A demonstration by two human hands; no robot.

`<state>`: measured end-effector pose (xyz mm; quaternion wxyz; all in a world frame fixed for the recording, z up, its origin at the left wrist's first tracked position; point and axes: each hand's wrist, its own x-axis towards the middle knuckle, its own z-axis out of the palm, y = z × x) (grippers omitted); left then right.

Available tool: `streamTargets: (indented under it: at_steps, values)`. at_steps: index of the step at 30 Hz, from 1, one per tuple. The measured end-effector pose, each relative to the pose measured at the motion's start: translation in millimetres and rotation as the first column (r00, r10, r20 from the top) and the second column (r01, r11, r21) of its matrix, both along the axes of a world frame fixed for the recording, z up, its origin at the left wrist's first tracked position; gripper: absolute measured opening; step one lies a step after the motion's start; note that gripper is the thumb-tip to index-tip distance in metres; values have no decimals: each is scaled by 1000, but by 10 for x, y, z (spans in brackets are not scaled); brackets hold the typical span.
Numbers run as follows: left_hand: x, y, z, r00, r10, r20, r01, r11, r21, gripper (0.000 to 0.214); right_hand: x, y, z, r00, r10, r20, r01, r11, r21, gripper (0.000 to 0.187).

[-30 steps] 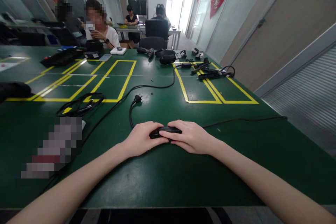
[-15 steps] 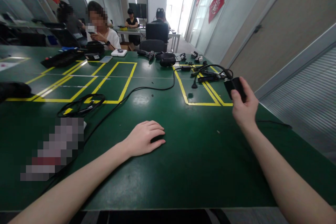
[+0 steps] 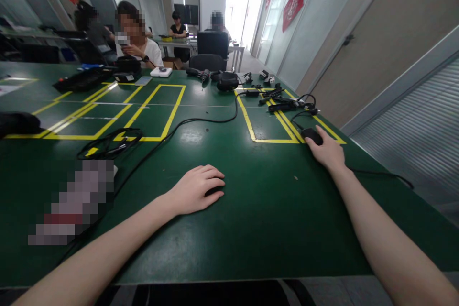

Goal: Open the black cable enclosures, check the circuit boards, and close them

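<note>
My right hand is closed around a black corded block, which looks like a power adapter. It is low at the right side of the green table, over the yellow tape lines; whether the block touches the tabletop I cannot tell. A thin black cord runs from it toward a tangle of black cables and adapters. Another black cable extends rightward from behind my right wrist. My left hand lies palm down on the table with fingers loosely stretched, holding nothing visible.
A coiled black cable and a blurred-out item lie at left. One long cable crosses the table. Farther back are a drill, a black pouch-like thing and a white box. A person sits across the table.
My right hand has lowered the black block toward the tabletop, slightly left and nearer to me. My left hand stays where it was.
</note>
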<state>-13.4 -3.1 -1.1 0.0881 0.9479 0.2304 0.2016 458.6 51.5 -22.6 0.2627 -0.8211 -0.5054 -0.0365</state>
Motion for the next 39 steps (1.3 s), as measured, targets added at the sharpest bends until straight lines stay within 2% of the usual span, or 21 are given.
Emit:
streamTargets:
  at_steps: [9, 14, 17, 20, 23, 29, 33, 39]
  values:
    - [9, -14, 21, 1000, 3, -14, -3, 1000, 10, 20, -38, -21, 25, 999, 43, 9, -42, 995, -86, 70]
    - [9, -17, 22, 1000, -1, -26, 2, 1000, 23, 23, -9, -15, 7, 994, 103, -35, -100, 992, 79, 66]
    - [10, -15, 14, 999, -5, -43, 7, 999, 42, 24, 7, 3, -13, 995, 74, -69, -63, 987, 150, 62]
    - [11, -16, 7, 999, 0, -40, 2, 999, 44, 23, 24, 24, -37, 984, 30, -174, 9, 976, 216, 52]
    - [10, -19, 9, 999, 3, -39, -1, 999, 40, 22, 42, 34, -57, 967, 3, -256, 60, 969, 240, 50]
    - [9, -22, 15, 999, 2, -52, 0, 999, 37, 23, 62, 14, -58, 956, 0, -293, 79, 964, 256, 53]
    - [7, -23, 15, 999, 1, -49, 0, 999, 35, 23, 51, 2, -45, 959, 1, -284, 77, 961, 265, 63]
    - [6, -23, 13, 999, 2, -37, -1, 1000, 23, 23, -26, -25, 3, 985, 109, -137, -63, 950, 304, 69]
